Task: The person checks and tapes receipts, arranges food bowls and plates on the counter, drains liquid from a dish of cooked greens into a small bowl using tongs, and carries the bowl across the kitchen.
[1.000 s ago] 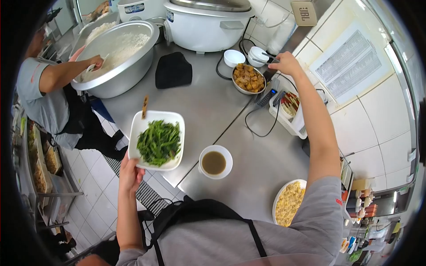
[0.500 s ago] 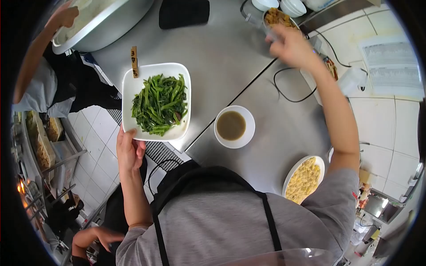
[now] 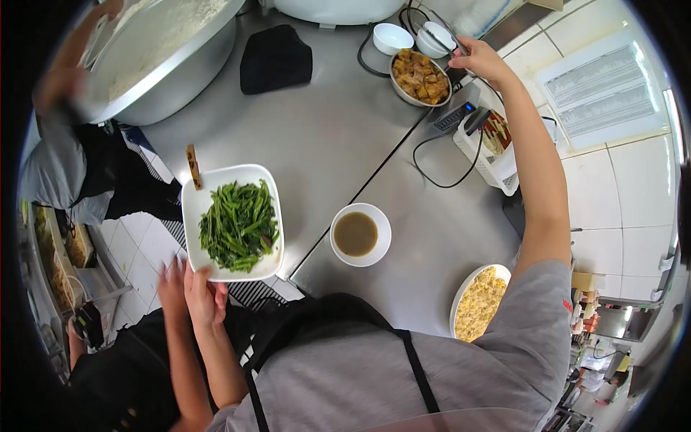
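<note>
My left hand grips the near edge of a white square dish of green leafy vegetables. A wooden clothespin is clipped to the dish's far left corner. My right hand is closed on metal tongs beside a metal bowl of brown chunks. Behind that bowl are white bowls. A white bowl of brownish liquid stands on the metal table between my arms. Near my right elbow is a white dish of yellow food.
A large metal tub of rice and a black cloth are at the back left. A white basket stands by the tiled wall. One co-worker is at the tub; another's hand is beside my left hand.
My right hand has gone from over the bowl of chunks to its right side. Another person has come in at the lower left, with a hand close to my left wrist.
</note>
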### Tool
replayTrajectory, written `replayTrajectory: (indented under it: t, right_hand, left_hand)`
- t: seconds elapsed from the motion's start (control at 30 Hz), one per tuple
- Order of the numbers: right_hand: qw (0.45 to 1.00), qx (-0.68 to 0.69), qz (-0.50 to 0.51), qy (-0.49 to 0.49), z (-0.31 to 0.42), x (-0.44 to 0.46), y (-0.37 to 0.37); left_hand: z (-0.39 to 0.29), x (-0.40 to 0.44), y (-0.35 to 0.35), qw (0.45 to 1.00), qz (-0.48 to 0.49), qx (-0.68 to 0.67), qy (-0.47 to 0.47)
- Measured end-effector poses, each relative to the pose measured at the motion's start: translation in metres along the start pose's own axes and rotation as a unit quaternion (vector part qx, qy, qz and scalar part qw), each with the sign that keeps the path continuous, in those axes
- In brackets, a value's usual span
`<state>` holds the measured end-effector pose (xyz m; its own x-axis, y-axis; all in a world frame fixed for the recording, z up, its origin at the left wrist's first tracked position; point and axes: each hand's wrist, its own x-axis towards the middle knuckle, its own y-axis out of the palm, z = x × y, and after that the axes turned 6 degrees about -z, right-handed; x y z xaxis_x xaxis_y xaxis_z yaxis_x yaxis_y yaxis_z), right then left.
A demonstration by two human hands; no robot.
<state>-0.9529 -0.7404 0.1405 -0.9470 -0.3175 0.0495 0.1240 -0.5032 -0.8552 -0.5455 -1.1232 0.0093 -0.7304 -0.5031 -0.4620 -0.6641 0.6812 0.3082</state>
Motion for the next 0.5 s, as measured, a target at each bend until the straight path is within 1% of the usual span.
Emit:
replayTrajectory:
  t: [0.03, 0.07, 0.13, 0.17, 0.2, 0.27, 0.3, 0.33, 0.37, 0.4, 0.43, 0.5]
  right_hand:
    - [0.997, -0.052, -0.053, -0.029, 0.000, 0.001, 0.000]
    - [0.997, -0.054, -0.055, -0.025, 0.000, 0.000, 0.000]
    - [0.984, -0.169, -0.042, -0.027, 0.003, -0.009, 0.002]
    - [0.977, -0.210, -0.015, -0.033, 0.000, -0.012, -0.001]
    - [0.976, -0.216, -0.023, -0.024, 0.001, -0.020, -0.010]
    - [0.978, -0.204, -0.044, -0.017, 0.012, -0.057, -0.038]
    - [0.987, -0.146, -0.059, -0.009, 0.015, -0.083, -0.056]
    - [0.984, -0.158, -0.079, -0.034, 0.015, -0.114, -0.073]
    - [0.979, -0.168, -0.097, -0.060, 0.016, -0.145, -0.090]
    - [0.979, -0.176, -0.101, -0.033, 0.016, -0.175, -0.108]
    - [0.980, -0.178, -0.094, 0.001, 0.017, -0.187, -0.121]
    - [0.971, -0.192, -0.090, 0.112, 0.014, -0.234, -0.153]
  left_hand:
    - [-0.001, 0.000, 0.000, 1.000, 0.009, -0.010, -0.003]
    - [-0.002, 0.000, 0.001, 1.000, 0.006, -0.008, -0.009]
    - [-0.002, 0.002, -0.002, 1.000, 0.013, 0.008, -0.019]
    - [-0.002, 0.003, -0.002, 1.000, 0.000, 0.010, -0.023]
    - [-0.001, 0.004, -0.001, 1.000, -0.008, 0.010, -0.026]
    - [0.003, 0.006, -0.005, 0.998, 0.063, 0.025, -0.007]
    - [0.006, 0.005, -0.001, 0.999, 0.045, 0.021, 0.006]
    - [0.008, 0.001, 0.002, 0.999, 0.025, 0.019, 0.017]
    - [0.004, 0.000, 0.001, 0.999, 0.041, 0.024, 0.013]
    - [-0.003, -0.003, 0.001, 0.996, 0.084, 0.010, -0.001]
    - [-0.019, 0.009, 0.003, 0.997, 0.070, 0.032, -0.021]
    - [-0.032, 0.005, 0.008, 0.996, 0.056, 0.054, -0.042]
